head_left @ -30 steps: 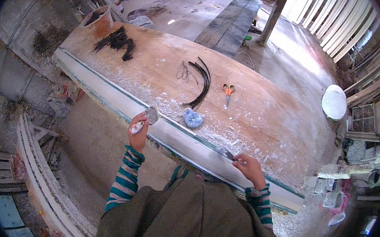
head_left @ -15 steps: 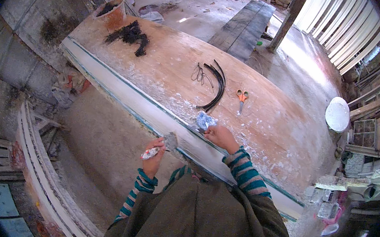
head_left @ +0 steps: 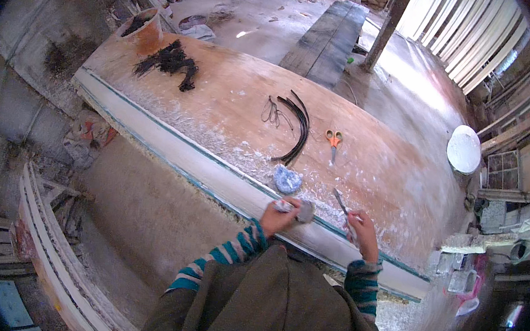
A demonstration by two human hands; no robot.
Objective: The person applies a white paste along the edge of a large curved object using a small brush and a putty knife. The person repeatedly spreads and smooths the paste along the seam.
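Note:
My left hand [head_left: 277, 217] grips a small grey lump of plaster [head_left: 302, 211] just above the long white moulding strip [head_left: 213, 174] that runs along the near edge of the wooden worktable [head_left: 233, 98]. My right hand [head_left: 361, 228] holds a thin metal blade [head_left: 340, 203], its tip pointing up and left toward the table top. A crumpled blue-white rag [head_left: 288, 180] lies on the table just beyond the left hand. Both sleeves are striped teal and grey.
Orange-handled scissors [head_left: 333, 138], curved black strips [head_left: 295, 130] and a wire loop lie mid-table. A pile of black fibre [head_left: 171, 62] sits at the far left by a rusty bucket [head_left: 139, 26]. A white round disc [head_left: 464, 149] stands right. Curved white mouldings [head_left: 47, 240] lie lower left.
My left hand has come up from below the table edge to the moulding strip. My right hand has left the rag and now holds the blade to the right. The view shifted slightly.

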